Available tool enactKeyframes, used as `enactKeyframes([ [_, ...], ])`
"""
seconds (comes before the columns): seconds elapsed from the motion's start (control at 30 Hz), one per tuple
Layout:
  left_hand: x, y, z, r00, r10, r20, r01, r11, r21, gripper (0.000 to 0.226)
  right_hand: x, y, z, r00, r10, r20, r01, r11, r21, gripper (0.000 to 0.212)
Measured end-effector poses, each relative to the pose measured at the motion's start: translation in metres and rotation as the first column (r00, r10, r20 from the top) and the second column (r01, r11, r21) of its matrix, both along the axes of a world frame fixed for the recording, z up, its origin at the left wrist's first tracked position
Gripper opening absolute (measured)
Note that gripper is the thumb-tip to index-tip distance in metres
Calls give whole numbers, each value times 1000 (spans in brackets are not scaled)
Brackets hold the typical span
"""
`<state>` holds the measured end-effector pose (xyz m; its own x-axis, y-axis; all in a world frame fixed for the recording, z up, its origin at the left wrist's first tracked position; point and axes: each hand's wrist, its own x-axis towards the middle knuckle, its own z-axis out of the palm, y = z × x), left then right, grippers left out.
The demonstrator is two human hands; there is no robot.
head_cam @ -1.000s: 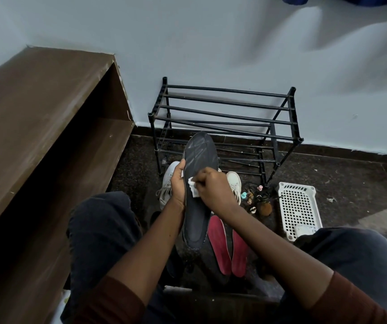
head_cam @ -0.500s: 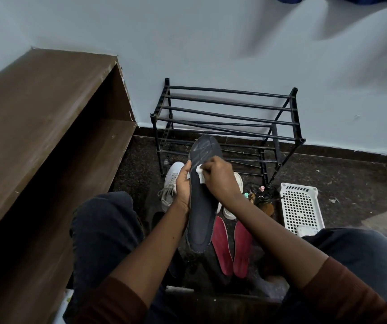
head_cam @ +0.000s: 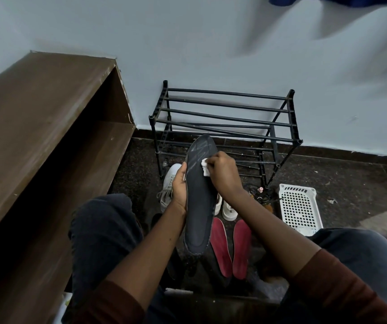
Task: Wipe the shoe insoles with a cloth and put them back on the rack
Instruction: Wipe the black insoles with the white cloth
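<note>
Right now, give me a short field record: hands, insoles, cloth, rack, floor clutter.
left hand: grips dark insole by its left edge
right hand: pinches cloth against the insole's toe half
red insoles: pair, on floor below
rack: black, against wall
shoes: white, on floor before rack
basket: white, on floor, right of rack

Dim, cool indoor light falls across the pale blue painted wall point(head_cam: 211, 43), streaked with soft, smeared shadows at upper right; wide-angle bowing bends the brown wooden shelf unit point(head_cam: 36, 125) at left, whose underside sinks into black
</note>
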<state>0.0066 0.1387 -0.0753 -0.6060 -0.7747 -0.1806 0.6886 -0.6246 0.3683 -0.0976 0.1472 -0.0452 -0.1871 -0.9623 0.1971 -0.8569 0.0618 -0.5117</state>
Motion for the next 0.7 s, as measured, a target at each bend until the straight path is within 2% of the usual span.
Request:
enactKeyframes([
  [0.2,1,-4,-6,999,-11,32,10,1000,19,61,3,4,-4,997,-44,64,44,999,3,21],
  [0.33,-3,-6,-9,986,91,142,-104,990,92,42,12,24,-11,992,-60,111,52,996,71,21],
  [0.43,-3,-5,-10,968,114,225,-147,980,137,59,18,45,-19,986,-56,154,39,993,113,21],
  [0.5,-2,-1,-10,963,97,251,-134,982,135,62,19,52,-23,985,-50,167,30,992,119,22],
  [0.6,-3,7,-5,944,26,330,-71,990,123,53,18,49,-25,990,-51,135,37,994,100,21],
  [0.7,-1,11,0,898,-27,439,-29,992,121,51,9,35,-22,989,-110,99,106,993,45,18],
])
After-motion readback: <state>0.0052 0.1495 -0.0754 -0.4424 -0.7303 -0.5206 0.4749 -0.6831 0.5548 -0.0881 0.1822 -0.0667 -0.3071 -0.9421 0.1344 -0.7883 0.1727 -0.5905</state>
